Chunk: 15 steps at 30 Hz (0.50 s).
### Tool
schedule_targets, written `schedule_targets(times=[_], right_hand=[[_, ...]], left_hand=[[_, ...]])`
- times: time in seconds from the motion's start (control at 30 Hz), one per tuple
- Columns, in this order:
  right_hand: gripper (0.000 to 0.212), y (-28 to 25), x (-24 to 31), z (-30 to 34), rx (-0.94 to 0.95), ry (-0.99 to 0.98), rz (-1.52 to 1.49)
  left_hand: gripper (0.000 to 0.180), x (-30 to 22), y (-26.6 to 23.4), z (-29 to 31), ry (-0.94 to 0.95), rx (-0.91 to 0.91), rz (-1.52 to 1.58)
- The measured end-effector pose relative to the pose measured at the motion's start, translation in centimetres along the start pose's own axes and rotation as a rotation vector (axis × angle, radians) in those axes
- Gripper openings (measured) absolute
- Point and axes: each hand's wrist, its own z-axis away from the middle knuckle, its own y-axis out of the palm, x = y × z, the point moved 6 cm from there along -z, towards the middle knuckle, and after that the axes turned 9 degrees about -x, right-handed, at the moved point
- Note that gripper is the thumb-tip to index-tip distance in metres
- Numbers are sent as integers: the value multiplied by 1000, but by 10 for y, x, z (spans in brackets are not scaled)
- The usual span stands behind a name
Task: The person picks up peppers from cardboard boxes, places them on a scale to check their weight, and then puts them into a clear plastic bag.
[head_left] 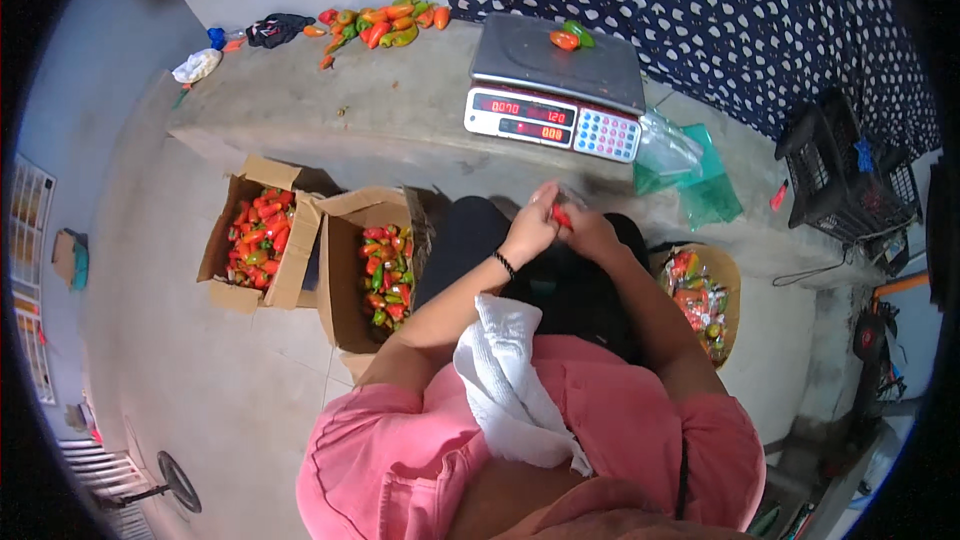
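Above my lap, my left hand (pixel 532 226) and my right hand (pixel 592 236) are closed together around a red pepper (pixel 562 215). A greyish, see-through patch by the fingertips may be a plastic bag, but it is too blurred to tell. Ahead of my hands, a digital scale (pixel 555 80) rests on the concrete ledge with its red display lit. On its metal plate lie an orange pepper (pixel 564 40) and a green pepper (pixel 578 32). Green and clear plastic bags (pixel 700 175) hang over the ledge edge, right of the scale.
Two cardboard boxes of peppers, one farther left (pixel 262 240) and one nearer (pixel 345 290), stand on the floor. At my right is a round container of bagged peppers (pixel 735 300). Loose peppers (pixel 385 25) lie along the ledge (pixel 400 100). Black crates (pixel 850 170) stand far right.
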Motion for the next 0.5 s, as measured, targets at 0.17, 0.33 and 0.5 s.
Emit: schedule_targets(times=[0.17, 0.33, 0.5], right_hand=[[24, -43, 7, -69, 106, -130, -180], [67, -101, -16, -201, -318, 92, -58], [93, -117, -27, -294, -264, 329, 249]], left_hand=[[56, 31, 8, 3, -18, 83, 47], [59, 57, 26, -6, 8, 113, -7], [59, 68, 36, -15, -47, 149, 45]])
